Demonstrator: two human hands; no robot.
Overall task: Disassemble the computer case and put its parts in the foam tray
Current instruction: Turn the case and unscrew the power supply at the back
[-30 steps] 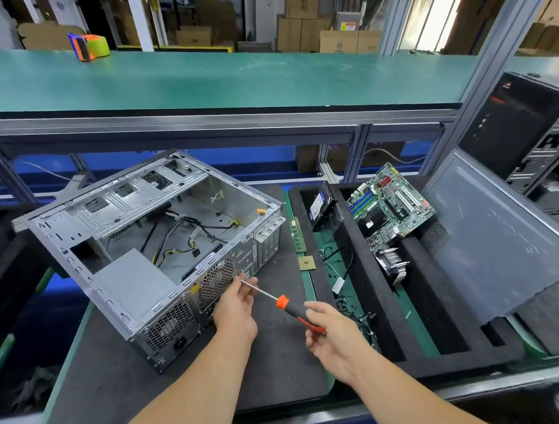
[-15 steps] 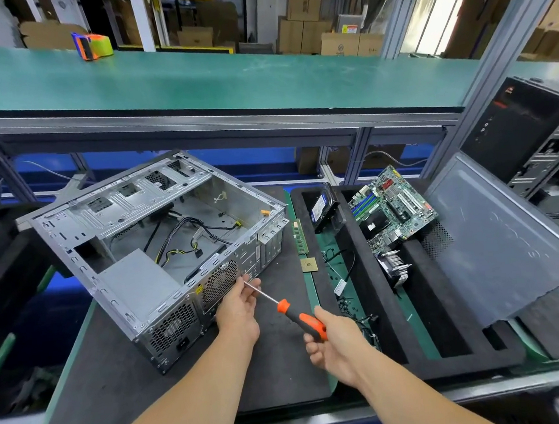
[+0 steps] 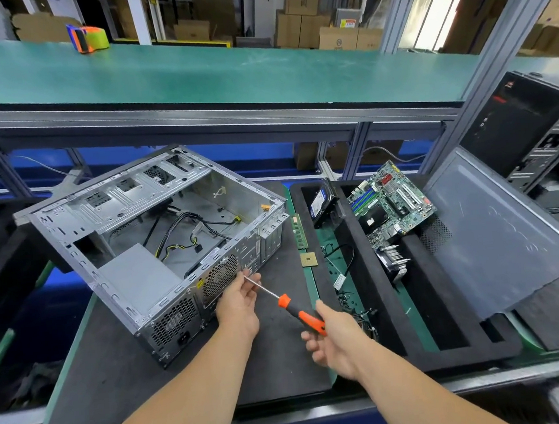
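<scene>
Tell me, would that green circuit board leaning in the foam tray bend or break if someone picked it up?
The motherboard looks like a stiff flat panel, so it probably would not flop. Its many small raised parts seem fragile, so edges look safest. Propped against the foam tray, it may slide if nudged.

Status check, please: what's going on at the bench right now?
Right hand grips screwdriver; left hand steadies its shaft at computer case. Nothing blocking.
</scene>
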